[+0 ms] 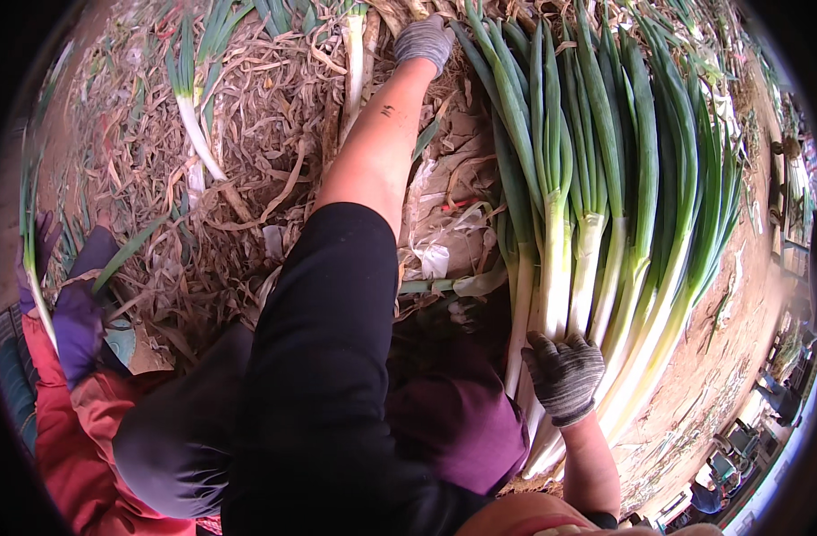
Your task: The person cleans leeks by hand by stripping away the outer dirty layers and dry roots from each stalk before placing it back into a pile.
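A large pile of long green onions (589,248) lies to the right, green leaves towards the top and white stalks towards me. My right hand (566,375), in a grey knitted glove, rests on the white stalks with its fingers bent over them; whether it grips any is unclear. My left arm reaches far forward, and my left hand (424,43), gloved alike, is at the top among dry husks, near the leaf tips of the pile. What its fingers touch is hidden. Left of that arm a single green onion (355,60) lies beside brown unpeeled stalks.
Dry peeled leaves (261,120) cover the ground at the left, with another green onion (201,137) on them. At the far left a co-worker's purple-gloved hands (78,328) hold a thin green onion (40,301). Plastic scraps (435,260) lie before me.
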Motion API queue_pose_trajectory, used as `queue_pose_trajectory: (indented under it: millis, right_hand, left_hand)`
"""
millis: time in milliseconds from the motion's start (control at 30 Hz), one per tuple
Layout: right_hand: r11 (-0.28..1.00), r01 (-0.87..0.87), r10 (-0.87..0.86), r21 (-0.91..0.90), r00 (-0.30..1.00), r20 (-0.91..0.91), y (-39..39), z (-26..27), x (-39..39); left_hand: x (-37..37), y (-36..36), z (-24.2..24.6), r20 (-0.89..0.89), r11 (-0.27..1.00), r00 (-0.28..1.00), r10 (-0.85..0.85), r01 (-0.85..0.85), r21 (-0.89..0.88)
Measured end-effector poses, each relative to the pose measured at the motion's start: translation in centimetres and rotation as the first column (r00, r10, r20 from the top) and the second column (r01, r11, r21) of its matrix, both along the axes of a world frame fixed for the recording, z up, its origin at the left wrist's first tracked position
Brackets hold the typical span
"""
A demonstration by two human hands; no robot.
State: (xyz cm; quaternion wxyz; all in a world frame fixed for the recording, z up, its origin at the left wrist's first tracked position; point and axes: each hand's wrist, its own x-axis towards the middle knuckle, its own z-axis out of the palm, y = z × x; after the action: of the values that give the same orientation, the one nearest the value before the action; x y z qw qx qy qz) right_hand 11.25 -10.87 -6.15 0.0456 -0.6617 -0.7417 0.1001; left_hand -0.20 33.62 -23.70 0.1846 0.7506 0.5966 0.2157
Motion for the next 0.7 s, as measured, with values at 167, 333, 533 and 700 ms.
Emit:
queue_pose_trajectory:
  millis: [167, 333, 533, 700]
  right_hand:
    - [0.998, -0.005, 0.007, 0.064, 0.999, -0.038, 0.3, -0.1, -0.5]
    - [0.958, 0.192, -0.286, -0.213, 0.61, -0.739, -0.8, 2.0, -1.1]
    - [0.78, -0.018, -0.625, -0.625, 0.016, -0.78, 2.3, 1.0, -7.5]
    - [0.605, -0.431, -0.769, -0.669, -0.534, -0.351, 3.0, -5.5, -8.8]
  left_hand:
    - [-10.2, -3.7, 3.4, 0.323, 0.964, 0.911, 0.256, -0.264, -0.02]
    - [-12.5, -16.8, 8.0, 0.822, 0.963, 0.522, 0.229, -0.245, -0.112]
    - [-13.9, -39.6, 13.2, 0.754, 0.936, 0.632, 0.179, 0.128, -0.329]
    - [-15.1, -42.7, 13.5, 0.873, 0.648, 0.488, -0.001, 0.665, -0.372]
